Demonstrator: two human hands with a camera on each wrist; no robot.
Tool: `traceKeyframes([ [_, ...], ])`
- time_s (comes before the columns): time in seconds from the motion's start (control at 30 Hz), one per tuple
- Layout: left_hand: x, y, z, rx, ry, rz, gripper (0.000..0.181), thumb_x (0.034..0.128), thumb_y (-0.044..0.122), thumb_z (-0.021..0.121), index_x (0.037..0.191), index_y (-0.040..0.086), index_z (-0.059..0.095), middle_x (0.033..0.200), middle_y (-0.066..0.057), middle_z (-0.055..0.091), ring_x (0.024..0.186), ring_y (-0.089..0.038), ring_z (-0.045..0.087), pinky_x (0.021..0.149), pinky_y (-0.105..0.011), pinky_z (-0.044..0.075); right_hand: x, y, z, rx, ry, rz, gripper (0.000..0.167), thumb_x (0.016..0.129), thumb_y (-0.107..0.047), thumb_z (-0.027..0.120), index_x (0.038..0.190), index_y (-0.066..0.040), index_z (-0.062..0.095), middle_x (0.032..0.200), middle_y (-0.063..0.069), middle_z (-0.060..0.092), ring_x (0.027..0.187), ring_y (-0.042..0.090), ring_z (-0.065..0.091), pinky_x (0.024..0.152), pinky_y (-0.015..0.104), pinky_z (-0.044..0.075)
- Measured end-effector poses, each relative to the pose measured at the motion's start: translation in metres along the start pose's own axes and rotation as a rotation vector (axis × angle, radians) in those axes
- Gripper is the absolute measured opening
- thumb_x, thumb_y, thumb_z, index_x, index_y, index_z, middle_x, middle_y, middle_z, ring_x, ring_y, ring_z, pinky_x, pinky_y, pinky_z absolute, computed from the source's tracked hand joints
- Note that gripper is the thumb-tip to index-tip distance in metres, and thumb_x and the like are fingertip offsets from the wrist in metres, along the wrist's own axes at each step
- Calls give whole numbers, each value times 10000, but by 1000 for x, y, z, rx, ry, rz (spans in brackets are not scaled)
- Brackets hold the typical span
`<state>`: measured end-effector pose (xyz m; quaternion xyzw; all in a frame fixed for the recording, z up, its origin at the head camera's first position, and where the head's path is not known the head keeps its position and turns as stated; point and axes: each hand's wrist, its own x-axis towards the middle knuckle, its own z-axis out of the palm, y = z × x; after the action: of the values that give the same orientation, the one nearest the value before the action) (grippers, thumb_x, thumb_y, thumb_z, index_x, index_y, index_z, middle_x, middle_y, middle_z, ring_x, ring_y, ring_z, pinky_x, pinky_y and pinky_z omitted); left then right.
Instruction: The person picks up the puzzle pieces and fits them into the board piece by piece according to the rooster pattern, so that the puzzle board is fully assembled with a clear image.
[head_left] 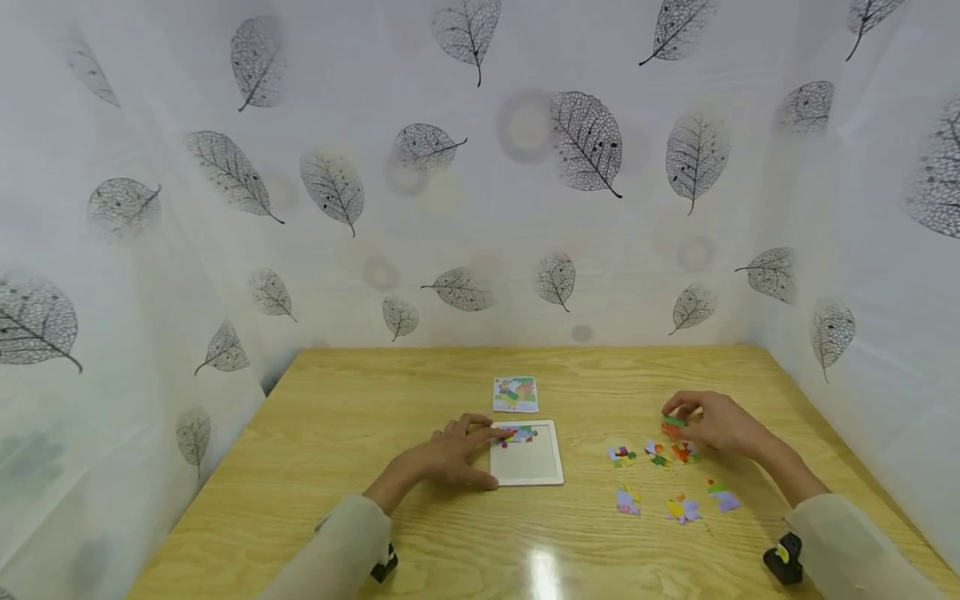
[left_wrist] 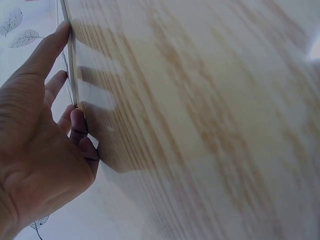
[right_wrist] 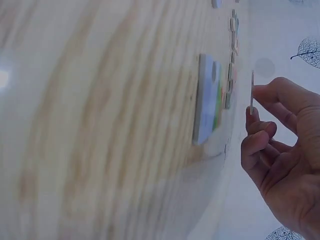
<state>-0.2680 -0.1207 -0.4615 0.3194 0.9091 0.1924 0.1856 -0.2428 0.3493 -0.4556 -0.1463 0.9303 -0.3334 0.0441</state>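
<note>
In the head view the left hand [head_left: 450,457] lies at the left edge of a white square tray [head_left: 561,467], its forefinger reaching over the joined puzzle pieces [head_left: 522,434] along the tray's top; the fingers are fairly straight. At the right, the right hand [head_left: 720,423] pinches a red and green puzzle piece [head_left: 672,427] between thumb and fingers, above the table. The right wrist view shows this piece [right_wrist: 252,92] edge-on, held off the surface by the right hand [right_wrist: 290,145]. The left hand [left_wrist: 45,125] touches the tray's edge in the left wrist view.
Loose puzzle pieces lie right of the tray, among them a purple and yellow one [head_left: 682,509], a purple and green one [head_left: 724,497] and a lilac one [head_left: 627,501]. A square picture card [head_left: 515,395] is behind the tray. A leaf-printed curtain [head_left: 480,208] surrounds the wooden table [head_left: 360,392].
</note>
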Motion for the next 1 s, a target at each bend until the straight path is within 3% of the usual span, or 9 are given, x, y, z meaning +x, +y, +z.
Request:
traceKeyframes([
  [0.17,2,-4,3,2,-2,3,824,908,513,768,1610,331,377,1643,-85,258,1457,-397,311,1153,-669,273,7,-9,7,93,9,-30,237,944,-121,745,1177,-95,715,1162,143,669,952,187,656,660,302,534],
  [0.27,4,-8,5,7,3,0,826,908,526,761,1612,356,364,1650,-78,249,1461,-393,305,1156,-658,272,13,-16,13,156,-12,-48,202,959,-116,729,1159,-99,715,1172,154,658,742,107,587,558,292,476],
  [0.4,4,-6,4,11,6,7,827,906,536,761,1610,353,367,1647,-83,255,1459,-400,308,1154,-669,272,21,-27,24,216,-50,-65,182,973,-110,714,1154,-89,711,1156,165,640,523,58,376,467,277,392],
  [0.63,1,-1,-1,-14,-1,25,822,913,521,761,1612,333,372,1641,-78,265,1453,-390,314,1159,-689,246,37,-51,44,236,-84,-85,177,962,-71,683,1129,-112,725,1112,116,667,489,56,336,446,255,373],
  [0.83,2,0,1,0,4,5,822,908,539,759,1609,349,375,1643,-68,266,1464,-390,308,1153,-703,252,51,-69,59,256,-112,-92,165,956,-73,692,1114,-101,730,926,114,718,432,72,332,417,246,362],
  [1.0,1,-2,1,-1,6,0,820,909,538,758,1609,345,376,1650,-72,260,1475,-389,298,1163,-703,240,63,-80,71,220,-106,-135,142,949,-81,722,1087,-107,742,1061,78,703,476,63,353,445,254,372],
])
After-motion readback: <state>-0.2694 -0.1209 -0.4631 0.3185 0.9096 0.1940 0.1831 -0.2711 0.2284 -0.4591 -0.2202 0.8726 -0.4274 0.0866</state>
